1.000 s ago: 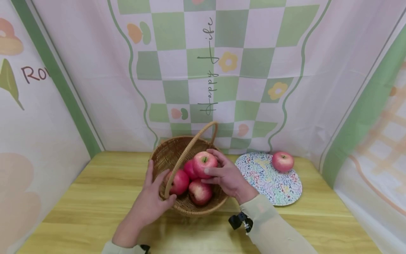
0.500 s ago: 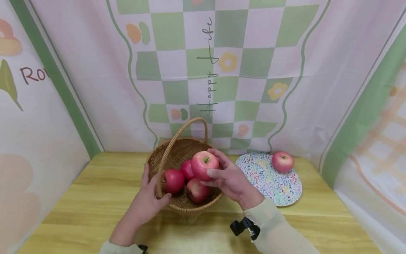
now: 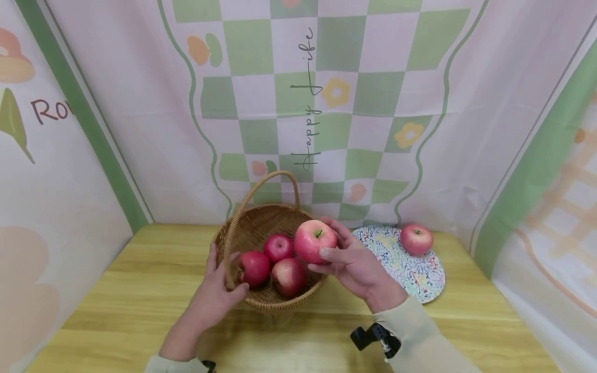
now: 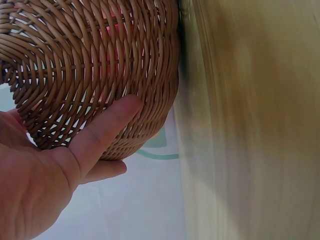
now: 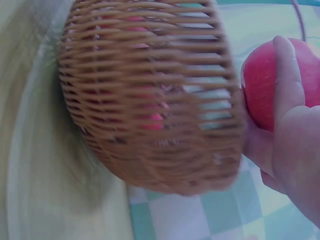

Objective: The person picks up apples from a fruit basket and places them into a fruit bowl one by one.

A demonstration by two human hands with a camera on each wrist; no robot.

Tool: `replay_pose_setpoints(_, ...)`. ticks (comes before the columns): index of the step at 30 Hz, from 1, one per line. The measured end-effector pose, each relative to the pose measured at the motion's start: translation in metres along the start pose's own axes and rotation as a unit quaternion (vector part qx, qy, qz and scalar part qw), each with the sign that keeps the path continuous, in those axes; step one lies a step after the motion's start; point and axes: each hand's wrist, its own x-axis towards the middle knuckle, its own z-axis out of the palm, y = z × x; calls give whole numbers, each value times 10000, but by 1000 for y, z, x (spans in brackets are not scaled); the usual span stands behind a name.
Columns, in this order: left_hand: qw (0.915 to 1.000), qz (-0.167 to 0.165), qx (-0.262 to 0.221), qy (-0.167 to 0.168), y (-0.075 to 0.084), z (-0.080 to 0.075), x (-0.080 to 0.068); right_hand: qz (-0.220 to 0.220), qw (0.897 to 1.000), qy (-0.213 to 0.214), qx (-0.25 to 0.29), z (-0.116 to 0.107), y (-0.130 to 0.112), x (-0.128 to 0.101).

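My right hand [image 3: 356, 264] grips a pink-red apple [image 3: 315, 241] at the right rim of the wicker basket [image 3: 261, 217]. In the right wrist view, that apple [image 5: 260, 75] is apart from the basket wall [image 5: 150, 100], with a finger lying along it. My left hand [image 3: 210, 295] holds the basket's left rim near the foot of the arched handle [image 3: 247, 199]. Against the outer weave [image 4: 100, 60], fingers of the left hand [image 4: 65, 170] show in the left wrist view. Inside the basket lie a dark red apple [image 3: 254, 268], a second one [image 3: 278, 247] and a paler apple [image 3: 288, 277].
To the right lies a colourful speckled oval mat [image 3: 406, 264], with one apple [image 3: 416, 239] at its far right edge. The wooden table [image 3: 116, 290] ends at a printed cloth backdrop [image 3: 289, 103]. Cloth also hangs along both sides.
The right hand has moved right with its apple, from above the other apples to the basket's right rim. The basket has turned and shifted slightly left along with the left hand.
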Motion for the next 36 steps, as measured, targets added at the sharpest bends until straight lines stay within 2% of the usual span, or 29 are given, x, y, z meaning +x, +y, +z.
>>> replay_pose_setpoints(11,10000,34,74,11,-3,0,0,-328,9991,166,-214,-34,-44,-21)
replay_pose_setpoints(14,9999,1,116,-9,-2,-1,0,-329,9986,368,-205,-45,-53,-26)
replay_pose_setpoints(17,9999,-31,132,-33,-1,-2,0,-269,9963,802,-175,-55,-60,-29)
replay_pose_setpoints(23,9999,-32,100,-38,1,-2,-1,127,9797,2001,-39,-74,-66,-28)
replay_pose_setpoints(26,10000,-7,80,-53,2,-3,-1,247,9698,2426,103,-85,-64,-25)
replay_pose_setpoints(31,9999,-6,18,-112,3,-3,-1,321,9562,2906,174,-106,-57,-15)
replay_pose_setpoints(36,9999,-6,-20,-122,3,-3,-1,410,9426,3314,-30,-123,-44,-4)
